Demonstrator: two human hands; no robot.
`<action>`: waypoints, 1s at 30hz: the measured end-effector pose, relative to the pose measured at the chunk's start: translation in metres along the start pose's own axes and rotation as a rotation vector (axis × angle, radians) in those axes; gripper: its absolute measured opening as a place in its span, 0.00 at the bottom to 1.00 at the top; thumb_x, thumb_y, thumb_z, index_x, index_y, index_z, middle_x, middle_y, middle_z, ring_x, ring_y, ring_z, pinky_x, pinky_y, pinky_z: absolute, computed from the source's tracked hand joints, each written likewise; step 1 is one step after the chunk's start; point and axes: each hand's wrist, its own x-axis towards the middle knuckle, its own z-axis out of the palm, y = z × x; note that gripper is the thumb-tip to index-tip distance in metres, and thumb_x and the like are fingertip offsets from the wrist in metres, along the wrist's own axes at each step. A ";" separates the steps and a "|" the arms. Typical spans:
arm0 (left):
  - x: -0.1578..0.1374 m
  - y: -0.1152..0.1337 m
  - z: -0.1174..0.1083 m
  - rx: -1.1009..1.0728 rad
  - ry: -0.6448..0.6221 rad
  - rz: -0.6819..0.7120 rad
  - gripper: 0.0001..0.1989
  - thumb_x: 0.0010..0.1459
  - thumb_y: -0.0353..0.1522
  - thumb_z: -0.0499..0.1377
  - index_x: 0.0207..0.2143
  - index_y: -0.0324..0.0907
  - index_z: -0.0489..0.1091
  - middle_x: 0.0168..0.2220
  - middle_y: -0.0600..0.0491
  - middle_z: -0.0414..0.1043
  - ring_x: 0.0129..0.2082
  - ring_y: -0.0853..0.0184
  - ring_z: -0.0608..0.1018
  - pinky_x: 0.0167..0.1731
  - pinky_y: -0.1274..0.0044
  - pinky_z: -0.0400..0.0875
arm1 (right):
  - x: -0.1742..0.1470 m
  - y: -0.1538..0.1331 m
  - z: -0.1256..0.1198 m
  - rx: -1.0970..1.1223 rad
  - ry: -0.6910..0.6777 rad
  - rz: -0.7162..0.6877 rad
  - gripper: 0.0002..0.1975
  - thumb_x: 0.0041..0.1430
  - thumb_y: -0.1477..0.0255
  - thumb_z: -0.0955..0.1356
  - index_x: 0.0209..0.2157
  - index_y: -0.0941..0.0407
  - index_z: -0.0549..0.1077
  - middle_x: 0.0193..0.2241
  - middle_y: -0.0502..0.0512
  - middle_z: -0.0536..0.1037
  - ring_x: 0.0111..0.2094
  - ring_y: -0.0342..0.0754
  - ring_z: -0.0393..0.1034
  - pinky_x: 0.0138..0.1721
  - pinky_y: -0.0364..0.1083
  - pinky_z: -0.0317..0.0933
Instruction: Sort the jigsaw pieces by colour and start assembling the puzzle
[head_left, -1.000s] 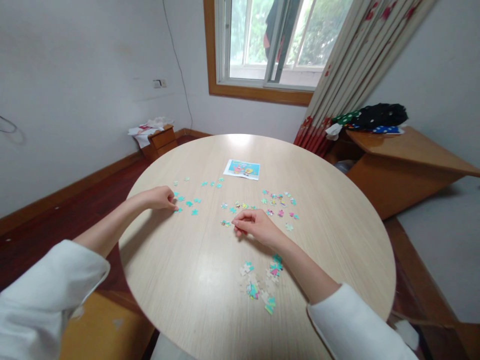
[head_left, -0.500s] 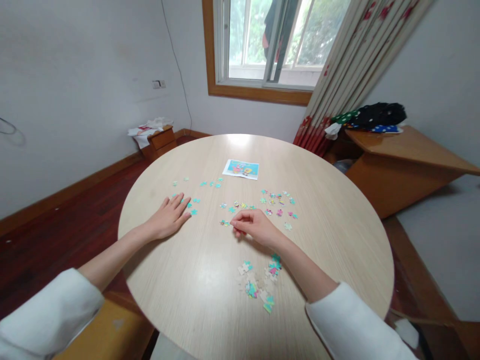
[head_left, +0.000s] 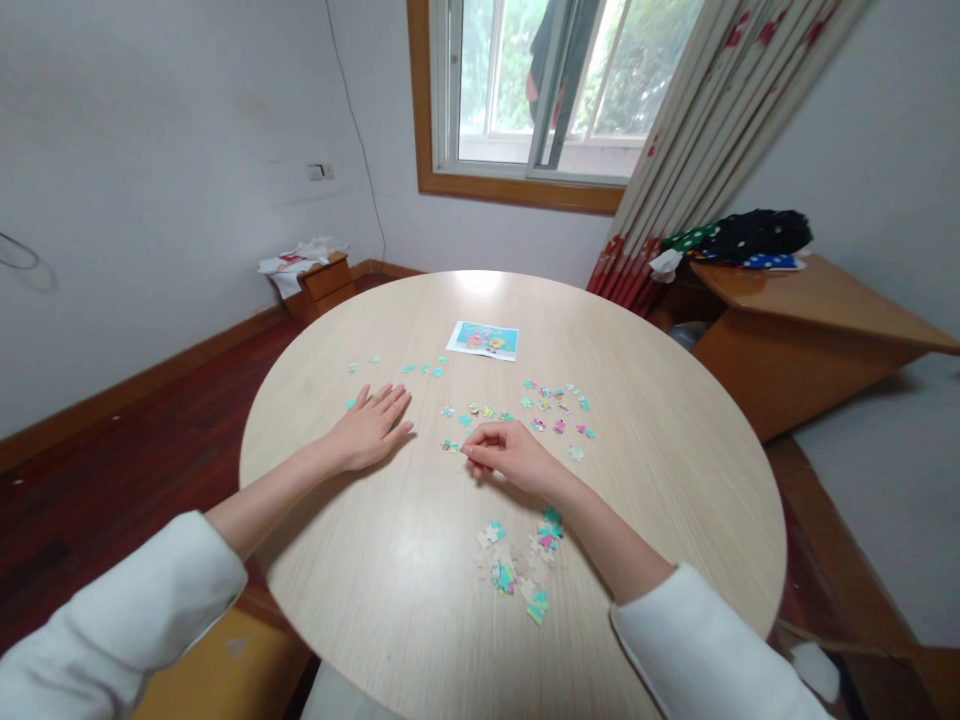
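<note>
My left hand (head_left: 373, 428) lies flat on the table with its fingers stretched out, covering some teal puzzle pieces. One teal piece (head_left: 350, 404) shows just left of its fingers. Thumb and forefinger of my right hand (head_left: 504, 452) are pinched together on a puzzle piece (head_left: 464, 450), mostly hidden by the fingertips. Small joined pieces (head_left: 448, 446) lie right at these fingertips. Beyond the right hand runs a row of yellow and teal pieces (head_left: 487, 411). A loose pile of pieces (head_left: 504, 577), some face down, sits nearer to me.
On the round wooden table (head_left: 360, 560) a printed picture card (head_left: 484, 340) lies toward the far side. Pink and multicoloured pieces (head_left: 559, 426) are spread right of centre, and several teal pieces (head_left: 424, 369) at the far left. A tilted wooden cabinet (head_left: 810, 340) stands at right.
My left hand has slid to the right across the table, now over the teal pieces that were beside it. My right hand has hardly moved.
</note>
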 end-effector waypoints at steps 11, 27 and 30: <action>-0.032 0.008 -0.011 -0.118 0.168 0.022 0.26 0.63 0.41 0.39 0.55 0.37 0.61 0.60 0.40 0.58 0.60 0.57 0.58 0.58 0.60 0.49 | -0.012 -0.012 -0.019 -0.425 -0.356 0.011 0.03 0.48 0.74 0.70 0.27 0.60 0.72 0.19 0.47 0.67 0.22 0.38 0.60 0.25 0.40 0.54; -0.044 0.115 -0.027 -0.693 -0.187 0.139 0.13 0.57 0.38 0.52 0.26 0.39 0.69 0.24 0.54 0.68 0.24 0.71 0.67 0.26 0.78 0.57 | -0.019 -0.017 -0.015 -0.857 -0.548 -0.020 0.05 0.45 0.81 0.66 0.25 0.59 0.72 0.19 0.45 0.65 0.21 0.37 0.57 0.24 0.38 0.50; -0.041 0.117 -0.028 -0.739 -0.239 0.153 0.12 0.55 0.38 0.55 0.27 0.39 0.69 0.22 0.55 0.67 0.23 0.72 0.66 0.25 0.78 0.55 | -0.017 -0.015 -0.017 -0.806 -0.518 -0.017 0.05 0.45 0.81 0.65 0.24 0.59 0.70 0.18 0.44 0.65 0.21 0.36 0.57 0.23 0.38 0.50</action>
